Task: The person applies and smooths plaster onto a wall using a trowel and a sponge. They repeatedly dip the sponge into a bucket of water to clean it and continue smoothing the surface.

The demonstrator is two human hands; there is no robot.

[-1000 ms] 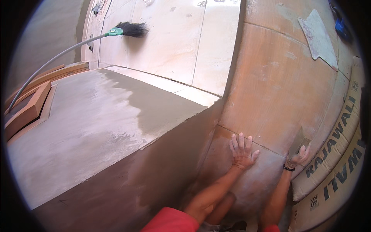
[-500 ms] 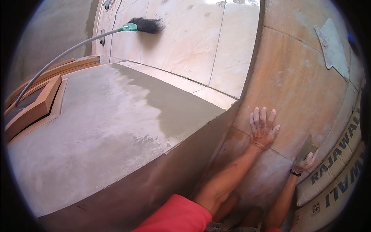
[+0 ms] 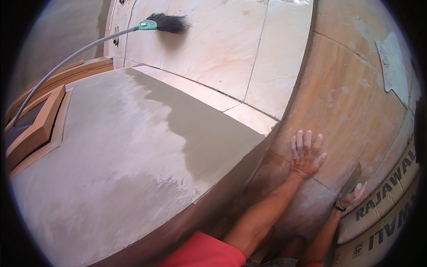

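My left hand [image 3: 307, 158] lies flat on the orange-brown tiled floor [image 3: 329, 120], palm down, with spread fingers dusted in pale powder. To its right, nearer the cement bags, my right hand [image 3: 352, 196] has a dark beaded bracelet at the wrist. It grips a flat, grey-olive scraper [image 3: 355, 175], whose thin blade points up and away from me beside the tiles. The scraper's grip end is hidden in my palm, and I cannot tell whether the blade touches the floor.
Stacked cement bags [image 3: 382, 196] stand on the right. Left of me rises a plastered wall [image 3: 115, 147], partly damp, with a wooden frame [image 3: 42, 124]. A black-bristled broom [image 3: 167, 23] lies beyond, on paler tiles [image 3: 213, 53]. An irregular whitish piece [image 3: 393, 66] lies far right.
The view has shifted a little, so the floor and the whitish piece appear farther right and lower. My left hand stays flat on the tiles; my right hand still holds the scraper.
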